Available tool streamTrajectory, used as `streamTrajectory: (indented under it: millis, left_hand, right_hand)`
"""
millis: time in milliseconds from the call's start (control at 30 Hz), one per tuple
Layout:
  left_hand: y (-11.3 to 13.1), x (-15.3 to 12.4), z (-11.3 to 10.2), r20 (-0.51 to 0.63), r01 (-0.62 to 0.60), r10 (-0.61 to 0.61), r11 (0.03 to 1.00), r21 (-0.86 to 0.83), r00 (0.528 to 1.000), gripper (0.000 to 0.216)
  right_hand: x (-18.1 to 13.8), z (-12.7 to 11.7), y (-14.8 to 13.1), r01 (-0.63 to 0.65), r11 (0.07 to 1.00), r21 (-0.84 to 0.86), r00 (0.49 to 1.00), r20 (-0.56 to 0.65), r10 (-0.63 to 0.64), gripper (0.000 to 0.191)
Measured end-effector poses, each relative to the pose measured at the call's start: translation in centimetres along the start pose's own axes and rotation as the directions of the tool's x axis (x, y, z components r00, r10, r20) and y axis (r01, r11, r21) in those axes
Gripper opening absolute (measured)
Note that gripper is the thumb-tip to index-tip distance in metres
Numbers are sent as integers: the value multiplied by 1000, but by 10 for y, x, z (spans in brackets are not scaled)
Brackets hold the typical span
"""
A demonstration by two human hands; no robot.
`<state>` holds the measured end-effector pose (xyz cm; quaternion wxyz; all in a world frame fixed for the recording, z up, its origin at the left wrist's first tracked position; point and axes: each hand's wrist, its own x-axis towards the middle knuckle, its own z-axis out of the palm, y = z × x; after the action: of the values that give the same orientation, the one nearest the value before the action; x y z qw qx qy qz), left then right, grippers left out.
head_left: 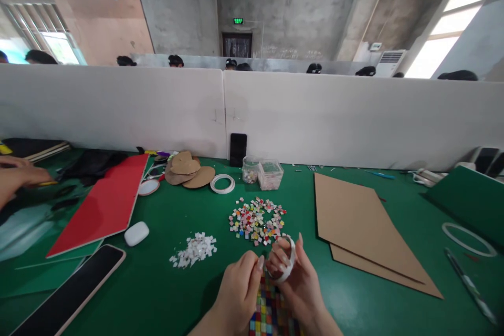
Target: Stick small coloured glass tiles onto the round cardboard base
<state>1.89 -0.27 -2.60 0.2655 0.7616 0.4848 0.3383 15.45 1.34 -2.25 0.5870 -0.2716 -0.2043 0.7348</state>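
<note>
My right hand (303, 283) is closed around a narrow white ring (289, 262), which looks like a roll of tape. Its fingers pass through the ring's opening. Close beside it, my left hand (238, 286) is closed, thumb pressed against the bent fingers; whatever it pinches is hidden. Under both hands lies a sheet of small coloured mosaic tiles (262, 317), partly covered by the wrists. Just beyond the hands spreads a loose pile of coloured tiles (258, 220). A heap of small white pieces (195, 249) lies to the left.
Clear plastic boxes (270, 174), a white ring (222, 184) and cardboard discs (185, 170) stand farther back. Cardboard sheets (362, 226) lie right. A phone (74, 289), a white case (136, 233) and a red board (106, 199) are left, near another person's hand (19, 176).
</note>
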Motion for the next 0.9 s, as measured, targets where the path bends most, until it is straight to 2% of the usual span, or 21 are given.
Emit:
streamTrajectory:
  millis: [133,233,300,467,600,700,900]
  left_hand:
    - [0,-2,0,-9,-14,14,1000,-12,1000,22]
    - [0,-2,0,-32,-15,14,999,-29,999,21]
    - [-1,-2,0,-47,-21,19,999,-35,999,21]
    - [-4,-2,2,-45,-47,44,996,-69,998,18]
    - [-3,-1,4,-21,12,-15,992,-127,1000,21]
    - [-1,-2,4,-18,45,-48,989,-139,999,22]
    - [-3,-2,5,-2,42,-43,987,-153,999,22]
  right_hand:
    - [0,-5,1,5,988,-156,998,62,5,33]
    - [-2,-7,7,0,938,-345,995,96,35,38]
    - [-3,-8,12,24,870,-492,997,80,17,35]
    - [-7,-8,28,140,629,-764,988,71,-134,40]
    - [-9,-10,35,193,485,-853,973,102,-208,43]
    - [-9,-15,37,238,422,-874,957,137,-256,43]
    - [-8,-16,38,249,459,-853,939,97,-329,49]
